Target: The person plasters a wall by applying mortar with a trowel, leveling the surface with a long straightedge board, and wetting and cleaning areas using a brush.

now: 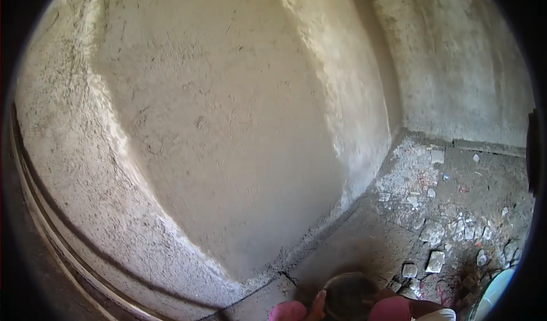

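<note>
A round dark pan (348, 295) is at the bottom of the head view, its contents too dim to make out. My left hand (318, 305) grips its left rim, with the thumb near the top of the rim. My right hand (382, 298) is at the pan's right rim, closed on it, its fingers partly hidden. Pink cloth (285, 312) shows beside each of my hands. Ahead is a wall with a broad panel of smooth grey plaster (222, 121), bordered by paler, rougher plaster (74, 150).
A plastered side wall (456, 64) meets the floor at the right. Broken lumps (435, 262) and white debris (410, 173) lie on the floor (336, 247) there. Long strips (57, 235) run along the lower left. A pale blue-green object (493, 292) is at the lower right edge.
</note>
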Tool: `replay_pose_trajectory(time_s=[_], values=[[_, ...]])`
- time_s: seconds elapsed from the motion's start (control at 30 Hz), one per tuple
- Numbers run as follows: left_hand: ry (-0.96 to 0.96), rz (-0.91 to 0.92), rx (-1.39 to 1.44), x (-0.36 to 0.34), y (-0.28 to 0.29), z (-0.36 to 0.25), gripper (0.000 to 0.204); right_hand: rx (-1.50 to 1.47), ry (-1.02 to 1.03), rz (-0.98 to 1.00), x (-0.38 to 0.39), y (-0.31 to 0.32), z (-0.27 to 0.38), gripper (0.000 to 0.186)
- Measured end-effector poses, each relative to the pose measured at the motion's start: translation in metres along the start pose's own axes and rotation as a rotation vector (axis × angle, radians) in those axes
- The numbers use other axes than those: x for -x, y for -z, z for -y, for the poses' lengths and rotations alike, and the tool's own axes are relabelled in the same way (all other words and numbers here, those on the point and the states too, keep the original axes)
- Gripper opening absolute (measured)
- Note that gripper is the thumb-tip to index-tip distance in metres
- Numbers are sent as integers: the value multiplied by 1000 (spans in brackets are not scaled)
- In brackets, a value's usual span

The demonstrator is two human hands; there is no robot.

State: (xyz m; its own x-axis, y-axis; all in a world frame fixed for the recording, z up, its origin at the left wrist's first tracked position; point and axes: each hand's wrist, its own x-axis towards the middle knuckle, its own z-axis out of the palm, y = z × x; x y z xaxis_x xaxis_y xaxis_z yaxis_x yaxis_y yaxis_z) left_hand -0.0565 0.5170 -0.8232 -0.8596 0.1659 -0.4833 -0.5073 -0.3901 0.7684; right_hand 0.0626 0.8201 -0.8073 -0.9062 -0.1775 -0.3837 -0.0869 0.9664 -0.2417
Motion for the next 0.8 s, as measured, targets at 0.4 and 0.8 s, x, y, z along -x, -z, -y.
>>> replay_pose_trajectory(time_s=[0.4, 0.8], values=[[15, 75, -46, 17, -46, -3, 53, 232, -95, -3, 41, 81, -25, 33], [49, 105, -86, 42, -69, 12, 59, -156, -98, -78, 81, 40, 2, 41]])
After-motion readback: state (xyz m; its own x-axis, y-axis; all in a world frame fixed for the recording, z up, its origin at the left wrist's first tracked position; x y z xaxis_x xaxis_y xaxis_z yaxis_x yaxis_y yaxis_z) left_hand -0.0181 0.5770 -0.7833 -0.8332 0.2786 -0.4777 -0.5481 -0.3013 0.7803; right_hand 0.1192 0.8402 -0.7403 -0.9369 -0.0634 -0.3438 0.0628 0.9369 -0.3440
